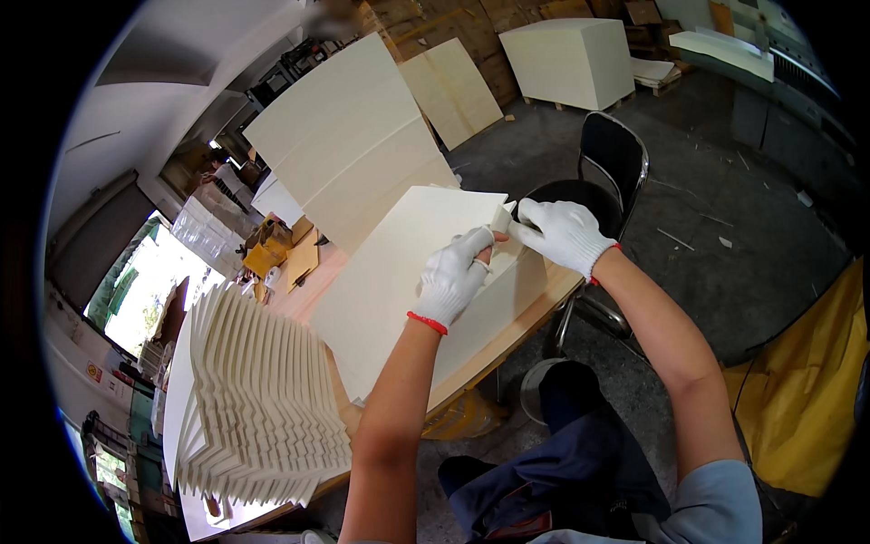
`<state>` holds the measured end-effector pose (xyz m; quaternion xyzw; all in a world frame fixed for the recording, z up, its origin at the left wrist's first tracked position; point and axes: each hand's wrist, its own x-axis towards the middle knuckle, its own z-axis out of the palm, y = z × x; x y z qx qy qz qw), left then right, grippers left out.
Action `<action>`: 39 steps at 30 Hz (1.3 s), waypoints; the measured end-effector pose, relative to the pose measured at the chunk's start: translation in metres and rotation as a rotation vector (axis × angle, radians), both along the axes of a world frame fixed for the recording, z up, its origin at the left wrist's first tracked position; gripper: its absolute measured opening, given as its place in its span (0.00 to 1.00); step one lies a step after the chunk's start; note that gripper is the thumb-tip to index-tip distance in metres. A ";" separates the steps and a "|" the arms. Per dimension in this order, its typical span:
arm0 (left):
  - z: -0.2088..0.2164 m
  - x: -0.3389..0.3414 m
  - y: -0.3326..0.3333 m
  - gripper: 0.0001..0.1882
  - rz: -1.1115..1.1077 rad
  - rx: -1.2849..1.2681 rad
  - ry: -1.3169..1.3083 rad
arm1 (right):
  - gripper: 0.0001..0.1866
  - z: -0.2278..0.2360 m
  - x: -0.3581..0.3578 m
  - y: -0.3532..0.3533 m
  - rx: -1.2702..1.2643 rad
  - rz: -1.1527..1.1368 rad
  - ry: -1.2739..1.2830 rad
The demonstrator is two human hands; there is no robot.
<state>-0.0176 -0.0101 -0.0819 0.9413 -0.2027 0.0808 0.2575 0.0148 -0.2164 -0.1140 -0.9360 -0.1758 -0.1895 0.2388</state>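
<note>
A thick stack of white card sheets (390,263) lies on the wooden table in front of me. At its right-hand corner, a few upper sheets stand slightly apart from those below. My left hand (453,275), in a white knit glove with a red cuff, lies over the stack with its fingers curled at the edge of these sheets; bare fingertips show. On the outer side of that corner, my right hand (564,234), gloved alike, pinches the sheets between thumb and fingers. The undersides of its fingers are partly hidden.
A fanned pile of zigzag-edged white sheets (263,399) covers the table's left end. Behind the stack a tall white board (353,136) leans upright. A black chair (613,159) stands beyond my right hand; a big white block of sheets (566,63) sits farther back. Yellow cloth (802,381) hangs at right.
</note>
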 end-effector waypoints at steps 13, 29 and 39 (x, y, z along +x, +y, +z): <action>0.001 0.000 0.001 0.19 0.024 0.038 0.017 | 0.23 -0.027 0.003 0.016 0.779 0.028 0.258; -0.013 -0.009 0.001 0.26 -0.068 0.082 -0.280 | 0.21 -0.020 -0.007 -0.020 0.387 -0.042 0.008; -0.014 0.013 -0.002 0.19 0.022 0.168 -0.270 | 0.24 -0.019 -0.003 -0.004 -0.039 -0.029 -0.017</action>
